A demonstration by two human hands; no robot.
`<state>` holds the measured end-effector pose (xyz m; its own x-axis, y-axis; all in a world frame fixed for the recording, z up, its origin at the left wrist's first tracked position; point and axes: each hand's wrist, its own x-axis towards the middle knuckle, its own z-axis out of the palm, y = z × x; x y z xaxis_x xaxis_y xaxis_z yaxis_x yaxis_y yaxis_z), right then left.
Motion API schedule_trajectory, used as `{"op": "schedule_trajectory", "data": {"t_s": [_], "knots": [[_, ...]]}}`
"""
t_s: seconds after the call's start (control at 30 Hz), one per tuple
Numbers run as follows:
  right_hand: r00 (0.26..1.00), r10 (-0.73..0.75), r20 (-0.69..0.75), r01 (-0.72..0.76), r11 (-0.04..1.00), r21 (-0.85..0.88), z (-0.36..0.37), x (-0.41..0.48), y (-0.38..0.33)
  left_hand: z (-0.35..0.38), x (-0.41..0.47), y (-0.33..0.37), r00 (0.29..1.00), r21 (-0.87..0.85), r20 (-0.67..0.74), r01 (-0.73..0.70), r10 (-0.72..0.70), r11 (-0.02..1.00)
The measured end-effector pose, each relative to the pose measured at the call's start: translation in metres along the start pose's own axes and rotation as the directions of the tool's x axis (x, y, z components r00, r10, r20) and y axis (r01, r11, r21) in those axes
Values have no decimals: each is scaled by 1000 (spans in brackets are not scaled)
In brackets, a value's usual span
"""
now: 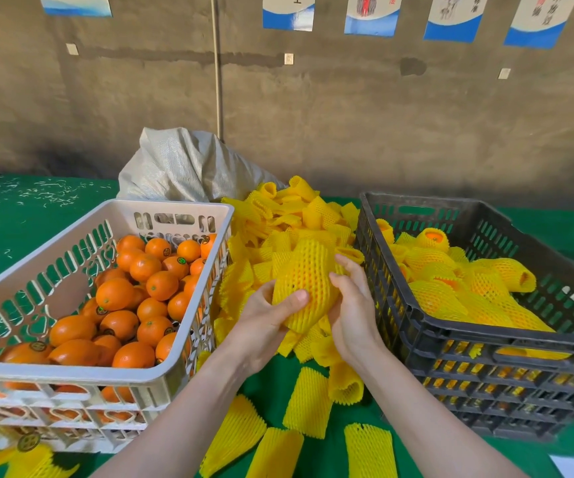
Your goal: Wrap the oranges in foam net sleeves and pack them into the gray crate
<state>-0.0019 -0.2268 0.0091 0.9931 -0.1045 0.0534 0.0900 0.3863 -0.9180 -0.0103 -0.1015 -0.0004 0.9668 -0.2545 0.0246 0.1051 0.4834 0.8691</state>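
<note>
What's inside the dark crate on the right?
The gray crate holds oranges wrapped in yellow foam net sleeves; peel peeks from some open ends. The layers underneath are covered by the top ones.

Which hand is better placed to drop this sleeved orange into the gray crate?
Right, likely. The right hand grips the sleeved orange on the side next to the gray crate; the left hand holds the far side and would cross over.

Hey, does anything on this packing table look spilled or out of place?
Nothing serious. Several empty foam net sleeves lie scattered flat on the green table in front of the pile, and pale shreds litter the table's far left.
</note>
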Motion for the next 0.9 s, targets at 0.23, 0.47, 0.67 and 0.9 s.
{"op": "schedule_trajectory", "data": {"t_s": [0.23,0.47,0.67,0.9], "knots": [[985,154,72,-160,983,88,13,-18,5,11,1,-11,947,570,-165,-136,275,811],[994,104,27,-107,988,115,14,-21,9,18,4,-19,843,745,-165,-233,512,625],[994,-64,-85,58,996,-68,-5,-13,0,48,15,-22,894,588,-184,-233,408,775],[962,-271,-28,261,945,-197,-42,-5,-23,98,41,-28,907,544,-181,-229,379,807]]}}
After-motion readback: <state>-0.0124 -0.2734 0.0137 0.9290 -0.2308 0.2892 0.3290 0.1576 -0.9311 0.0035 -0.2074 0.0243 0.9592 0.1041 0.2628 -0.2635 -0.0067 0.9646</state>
